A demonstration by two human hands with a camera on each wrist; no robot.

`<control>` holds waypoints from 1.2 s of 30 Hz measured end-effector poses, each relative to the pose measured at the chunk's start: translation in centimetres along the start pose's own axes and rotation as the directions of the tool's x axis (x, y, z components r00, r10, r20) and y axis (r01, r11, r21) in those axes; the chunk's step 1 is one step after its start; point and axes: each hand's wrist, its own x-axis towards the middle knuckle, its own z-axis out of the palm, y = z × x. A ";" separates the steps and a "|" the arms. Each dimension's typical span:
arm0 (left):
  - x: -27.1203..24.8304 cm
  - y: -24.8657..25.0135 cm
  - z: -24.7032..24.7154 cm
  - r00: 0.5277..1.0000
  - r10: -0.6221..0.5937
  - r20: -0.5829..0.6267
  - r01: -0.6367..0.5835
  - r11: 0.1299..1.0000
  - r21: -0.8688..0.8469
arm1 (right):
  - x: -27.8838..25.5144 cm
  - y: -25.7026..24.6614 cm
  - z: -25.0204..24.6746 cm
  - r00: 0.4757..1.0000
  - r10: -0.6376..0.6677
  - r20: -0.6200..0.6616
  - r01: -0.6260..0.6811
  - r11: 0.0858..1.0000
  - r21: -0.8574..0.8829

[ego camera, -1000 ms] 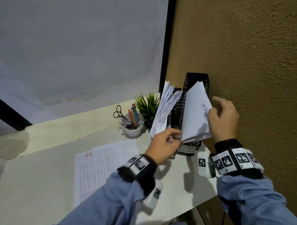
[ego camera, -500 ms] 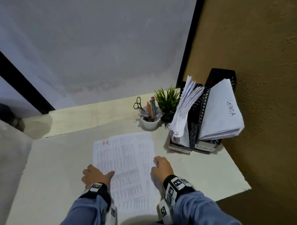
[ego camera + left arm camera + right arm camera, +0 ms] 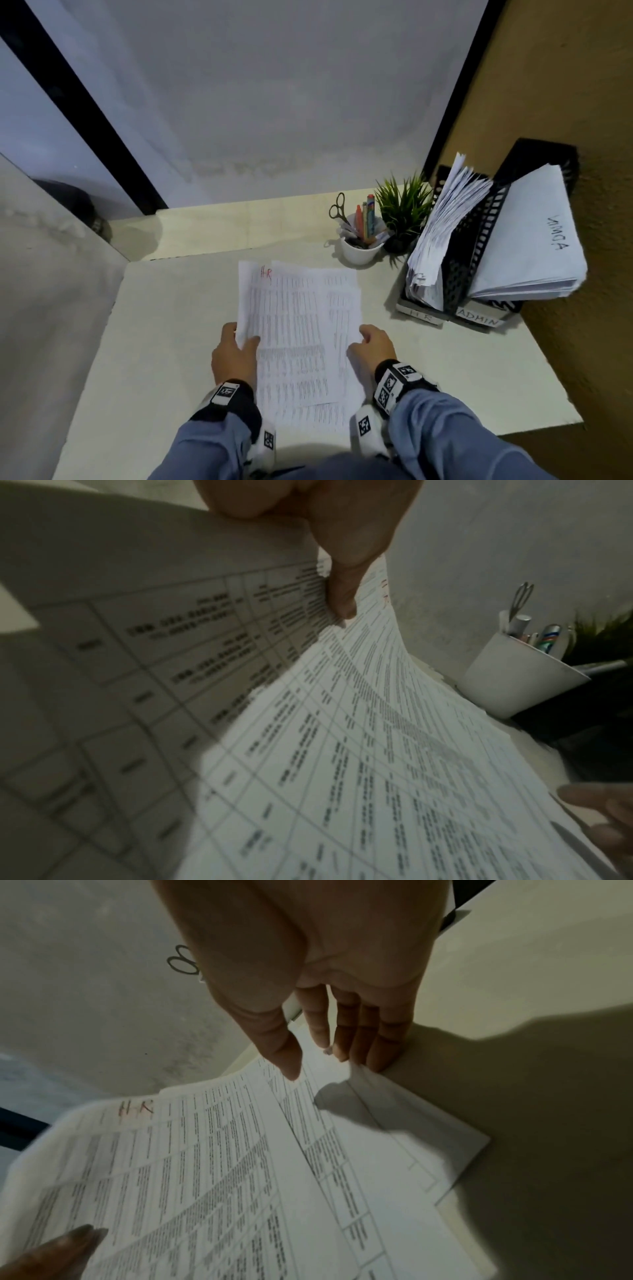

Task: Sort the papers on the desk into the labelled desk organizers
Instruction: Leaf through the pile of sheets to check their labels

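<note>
A stack of printed sheets (image 3: 301, 329), the top one marked "HR" in red, lies in the middle of the desk (image 3: 171, 325). My left hand (image 3: 245, 337) pinches the left edge of the top sheet (image 3: 240, 615), thumb on top, and that edge is raised off the stack. My right hand (image 3: 368, 337) has straight fingers (image 3: 342, 1047) touching the stack's right edge. Two black mesh organizers stand at the back right. The HR organizer (image 3: 419, 313) is crammed with papers (image 3: 442, 233); the ADMIN organizer (image 3: 478, 320) holds a leaning stack (image 3: 527, 246).
A white cup (image 3: 361, 248) with scissors and pens and a small potted plant (image 3: 402, 209) stand just left of the organizers. A brown wall (image 3: 582, 102) closes the right side and a grey partition the left. The desk's right corner ends near the ADMIN organizer.
Both hands have left the papers in the ADMIN organizer and come down to the HR-marked stack. The left hand has now pinched and raised the top sheet's left edge.
</note>
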 end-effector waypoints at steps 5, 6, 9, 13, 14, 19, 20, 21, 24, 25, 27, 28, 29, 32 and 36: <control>-1.1 0.8 -1.0 0.990 0.142 0.019 -0.140 0.986 -0.093 | -0.4 -0.3 0.3 0.999 0.010 0.036 -0.011 0.999 0.033; -1.4 1.0 -1.0 0.984 0.177 0.026 -0.172 0.974 -0.145 | -0.3 -0.3 0.3 0.999 0.011 0.044 -0.013 0.998 0.055; -1.3 1.0 -0.6 0.987 0.069 0.143 -0.017 0.942 -0.334 | -0.3 -0.6 -0.1 0.997 -0.036 0.067 0.010 0.934 0.358; -1.3 1.6 -0.1 0.929 -0.023 0.368 0.168 0.915 -0.368 | 0.3 -0.6 -0.9 0.996 0.024 0.082 -0.067 0.814 0.577; -1.1 1.3 0.1 0.924 -0.052 0.379 0.196 0.915 -0.353 | 0.4 -0.6 -1.2 0.996 0.060 0.068 -0.089 0.798 0.596; 1.5 -0.6 0.7 0.972 -0.190 0.139 0.214 0.960 -0.181 | 0.9 0.3 -1.6 0.997 0.063 0.051 -0.081 0.773 0.629; 2.0 -0.6 0.6 0.973 -0.207 0.099 0.217 0.971 -0.099 | 0.6 0.1 -1.7 0.996 0.072 0.052 -0.088 0.792 0.605; 2.2 -0.4 0.6 0.969 -0.234 0.086 0.238 0.970 -0.044 | 0.7 0.2 -1.6 0.996 0.067 0.053 -0.086 0.803 0.590; 2.7 -0.2 1.2 0.949 -0.282 0.143 0.281 0.959 0.030 | 0.5 0.1 -1.4 0.997 0.069 0.043 -0.082 0.819 0.568; 2.9 -0.1 1.5 0.939 -0.297 0.176 0.294 0.955 0.043 | 0.7 0.3 -1.2 0.997 0.063 0.040 -0.074 0.802 0.592; 3.3 -0.4 2.1 0.923 -0.292 0.250 0.281 0.956 0.081 | 0.8 0.6 -0.9 0.997 0.072 0.039 -0.081 0.789 0.609; 3.3 -0.4 2.1 0.920 -0.268 0.286 0.248 0.963 0.104 | 0.8 0.6 -0.8 0.996 0.076 0.035 -0.082 0.793 0.604; 3.3 -0.6 2.2 0.922 -0.228 0.312 0.201 0.972 0.118 | 0.6 0.6 -0.9 0.996 0.078 0.037 -0.084 0.793 0.603; 2.7 -1.0 2.3 0.962 -0.094 0.256 0.080 0.995 0.065 | 0.5 0.5 -1.0 0.996 0.078 0.042 -0.087 0.782 0.617; 2.0 -0.4 1.8 0.993 0.069 0.098 -0.066 0.997 -0.035 | 0.6 0.7 -1.0 0.996 0.082 0.046 -0.093 0.763 0.640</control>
